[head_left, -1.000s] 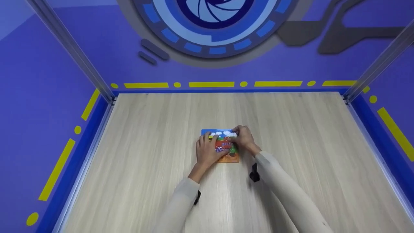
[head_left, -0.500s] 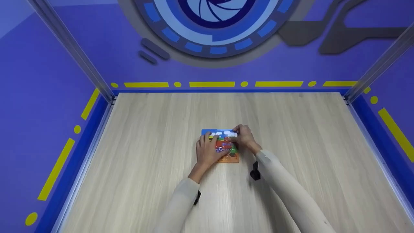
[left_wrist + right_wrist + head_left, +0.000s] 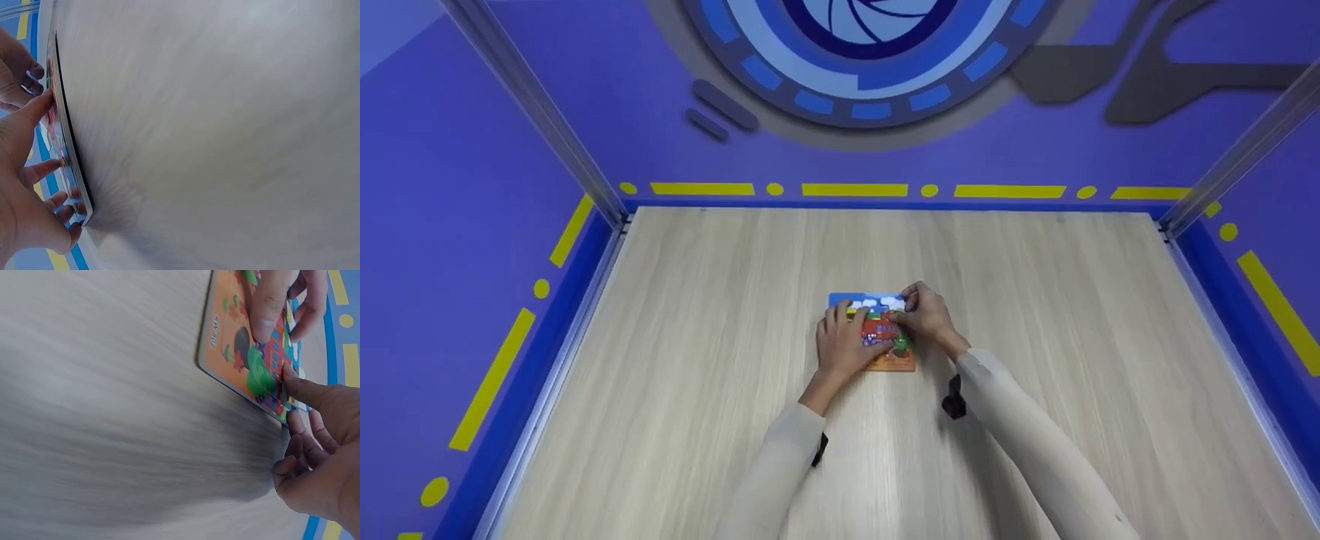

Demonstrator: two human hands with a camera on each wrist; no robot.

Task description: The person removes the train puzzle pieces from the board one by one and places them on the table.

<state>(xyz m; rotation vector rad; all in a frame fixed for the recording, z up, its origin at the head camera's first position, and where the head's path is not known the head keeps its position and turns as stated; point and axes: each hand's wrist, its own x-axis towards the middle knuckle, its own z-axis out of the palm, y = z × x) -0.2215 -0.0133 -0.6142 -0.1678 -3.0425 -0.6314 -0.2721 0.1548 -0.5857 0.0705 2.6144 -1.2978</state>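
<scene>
Picture board [image 3: 894, 363] unmoved, left grip [image 3: 840, 343] atop, right grip [image 3: 928, 313] still pinching it

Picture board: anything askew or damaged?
Nothing spilled or plainly damaged. The picture board lies on the table, its visible corners intact. Where the right hand grips it, a seam may sit slightly raised, but that spot is partly covered; can't be sure.
</scene>
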